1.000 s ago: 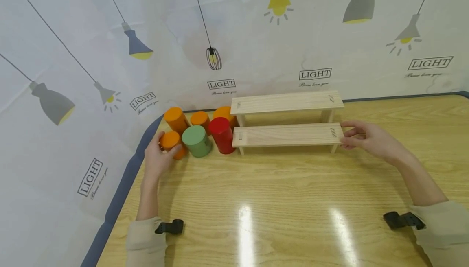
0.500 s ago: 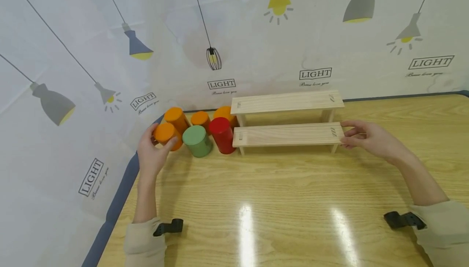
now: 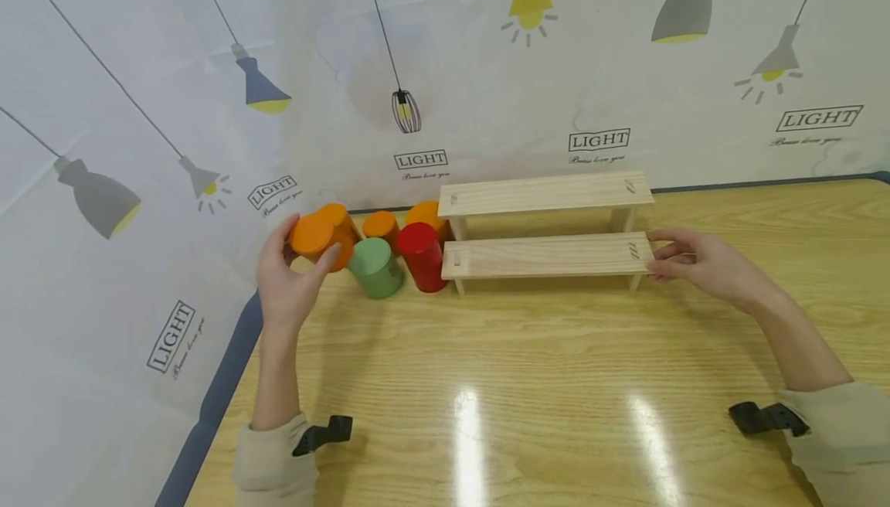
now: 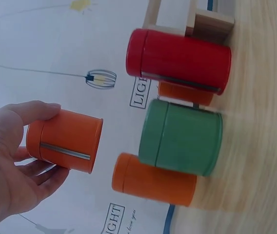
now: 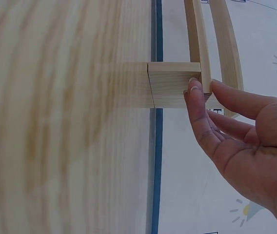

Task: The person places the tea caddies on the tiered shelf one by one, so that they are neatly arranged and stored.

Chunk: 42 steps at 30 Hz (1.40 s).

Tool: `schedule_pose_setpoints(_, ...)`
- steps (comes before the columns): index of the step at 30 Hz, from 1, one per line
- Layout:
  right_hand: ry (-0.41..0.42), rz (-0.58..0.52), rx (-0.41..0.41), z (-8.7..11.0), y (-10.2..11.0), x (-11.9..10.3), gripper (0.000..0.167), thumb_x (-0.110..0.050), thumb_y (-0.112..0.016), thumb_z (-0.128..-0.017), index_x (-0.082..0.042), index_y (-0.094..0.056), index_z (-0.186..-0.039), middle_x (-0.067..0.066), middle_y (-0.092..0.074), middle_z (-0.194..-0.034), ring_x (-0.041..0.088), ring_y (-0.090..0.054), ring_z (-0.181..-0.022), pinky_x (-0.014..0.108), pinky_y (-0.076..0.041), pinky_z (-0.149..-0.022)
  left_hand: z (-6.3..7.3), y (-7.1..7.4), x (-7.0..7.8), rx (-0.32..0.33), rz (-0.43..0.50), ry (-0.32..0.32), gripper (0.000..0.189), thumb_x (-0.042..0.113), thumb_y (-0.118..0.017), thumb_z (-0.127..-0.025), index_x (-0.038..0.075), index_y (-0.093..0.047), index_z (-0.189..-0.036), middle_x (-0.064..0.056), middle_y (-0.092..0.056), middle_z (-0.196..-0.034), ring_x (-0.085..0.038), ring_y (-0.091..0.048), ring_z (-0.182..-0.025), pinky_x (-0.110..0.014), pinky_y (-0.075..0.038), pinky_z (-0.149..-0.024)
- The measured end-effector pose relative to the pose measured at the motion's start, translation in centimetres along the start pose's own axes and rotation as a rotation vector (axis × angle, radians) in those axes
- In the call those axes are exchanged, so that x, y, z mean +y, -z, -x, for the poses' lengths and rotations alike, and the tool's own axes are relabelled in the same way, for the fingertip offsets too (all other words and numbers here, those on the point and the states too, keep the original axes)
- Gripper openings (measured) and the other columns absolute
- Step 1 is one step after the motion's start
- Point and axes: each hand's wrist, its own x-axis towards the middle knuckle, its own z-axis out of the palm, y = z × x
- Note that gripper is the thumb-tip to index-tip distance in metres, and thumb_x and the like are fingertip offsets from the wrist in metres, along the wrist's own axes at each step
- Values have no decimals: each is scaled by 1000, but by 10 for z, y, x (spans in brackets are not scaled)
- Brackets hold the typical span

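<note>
The left grip is curved around a short orange can, thumb on one side and fingers on the other, spread only as wide as the can itself. The can is in the air above the table, near the grip's fingertips (a pale metal strip runs down its side). The right grip is nearly closed, pinching the near end of the low wooden stand with the thumb over the board and fingers beneath it.

Just beyond the left grip stands a taller orange can, partly covered by the held one in the head view. Right of the left grip comes a green can, then a red can, tall and just beside the stand's far end from the right grip. Behind those two, farther from the left grip, are a small orange can and a wider orange can.

Beyond the low stand, away from the right grip, is a taller wooden stand. Farthest from both grips hangs a white sheet printed with lamps.
</note>
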Motion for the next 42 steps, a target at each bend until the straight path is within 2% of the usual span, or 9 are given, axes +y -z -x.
schedule_pose_setpoints(8, -2, -2, -3, -1, 0, -1, 63, -20, -60, -103, 8, -31, -153, 30, -57, -130, 10, -66, -98, 33, -55, -87, 3, -12, 24, -25, 60, -74, 65, 9, -84, -83, -2, -54, -140, -16, -60, -133, -23, -60, -112, -21, -47, -95)
schedule_pose_setpoints(16, 11, -28, 3, 0, -1, 1, 63, -17, -61, -103, 9, -31, -152, 32, -55, -130, 6, -64, -98, 33, -57, -86, 5, -29, 39, -47, 80, -113, 66, 9, -84, -83, -2, -54, -140, -16, -59, -133, -26, -60, -112, -26, -47, -96)
schedule_pose_setpoints(22, 11, -33, 7, 0, -1, 0, 63, -17, -61, -103, 9, -32, -152, 31, -55, -129, 6, -64, -97, 33, -57, -85, 4, -41, 45, -85, 140, -153, 66, 6, -84, -82, -4, -52, -140, -17, -60, -129, -25, -60, -111, -32, -51, -97)
schedule_pose_setpoints(30, 5, -28, 7, 1, 0, -3, 63, -18, -61, -103, 9, -33, -151, 30, -56, -128, 10, -66, -96, 34, -57, -84, 6, -57, 54, -105, 133, -162, 68, 12, -86, -82, -2, -53, -140, -15, -61, -128, -24, -61, -109, -24, -50, -92)
schedule_pose_setpoints(35, 3, -39, 4, 0, 0, -2, 64, -18, -61, -103, 9, -32, -152, 30, -55, -129, 9, -65, -96, 34, -57, -85, 7, -67, 61, -116, 154, -185, 68, 11, -87, -80, -2, -54, -139, -15, -62, -126, -24, -60, -106, -31, -49, -88)
schedule_pose_setpoints(42, 6, -44, 5, 1, 0, -3, 63, -17, -61, -103, 9, -32, -151, 30, -55, -129, 6, -64, -96, 34, -58, -84, 10, -83, 69, -157, 182, -219, 69, 11, -86, -81, 0, -53, -140, -15, -62, -126, -25, -60, -108, -38, -51, -90)
